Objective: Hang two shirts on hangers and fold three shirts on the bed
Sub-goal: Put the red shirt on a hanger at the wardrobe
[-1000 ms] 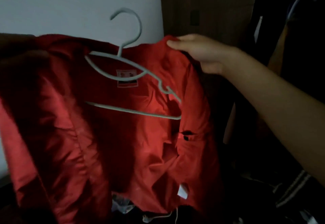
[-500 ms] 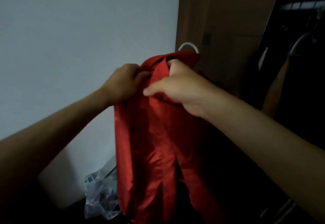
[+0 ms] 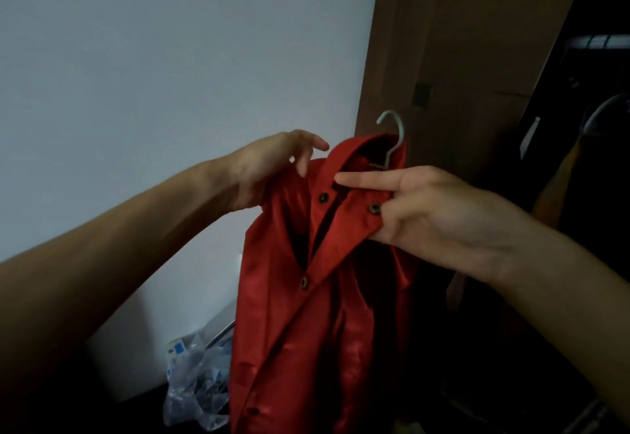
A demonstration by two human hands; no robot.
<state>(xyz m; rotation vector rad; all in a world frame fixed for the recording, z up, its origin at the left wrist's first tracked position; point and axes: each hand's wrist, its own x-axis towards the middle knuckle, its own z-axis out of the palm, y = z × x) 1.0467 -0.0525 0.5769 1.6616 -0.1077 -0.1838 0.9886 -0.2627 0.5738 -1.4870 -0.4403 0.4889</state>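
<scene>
A shiny red shirt (image 3: 289, 314) with dark snap buttons hangs down in front of me on a pale hanger (image 3: 392, 140), whose hook sticks up out of the collar. My right hand (image 3: 439, 218) grips the right front edge of the shirt just below the collar, index finger stretched along the collar. My left hand (image 3: 272, 160) is at the shirt's left shoulder with fingers loosely spread, fingertips touching the fabric near the collar. The hanger's body is hidden inside the shirt.
A white wall (image 3: 170, 75) is on the left and a brown wardrobe panel (image 3: 460, 41) stands behind the shirt. Dark clothes hang in the open wardrobe (image 3: 596, 160) at right. A crumpled clear plastic bag (image 3: 194, 389) lies low by the wall.
The shirt, held spread open a second ago, now hangs closed on the hanger. My left hand has loosened from the collar and opened; my right hand shifted to the front placket.
</scene>
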